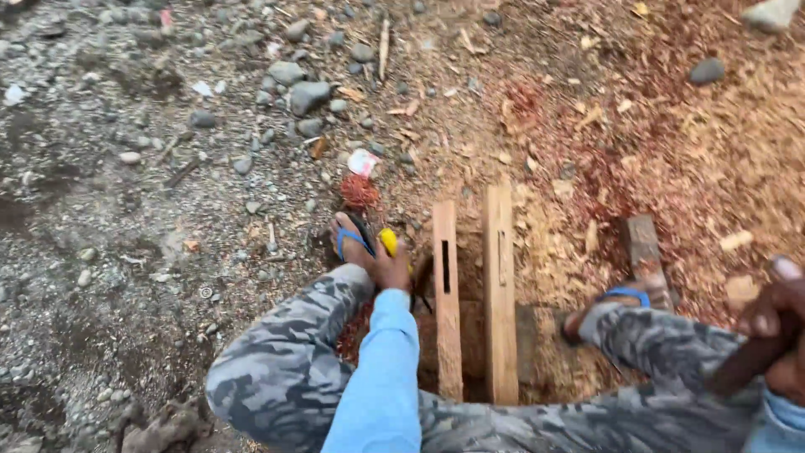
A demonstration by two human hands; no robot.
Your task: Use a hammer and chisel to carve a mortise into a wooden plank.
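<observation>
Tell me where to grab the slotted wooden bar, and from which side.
Grip the slotted wooden bar at its far end, beyond the slot, pinching across its narrow width from above. It lies flat on the sawdust-covered ground, close beside the second wooden bar, so its top and far end are most open. The near end sits between the legs, and the left hand with a yellow object crowds the left side.

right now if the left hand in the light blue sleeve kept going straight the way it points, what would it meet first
Probably the foot in the blue-strapped sandal, just beyond the left hand, which grips a yellow-handled tool; depth is unclear.
</observation>
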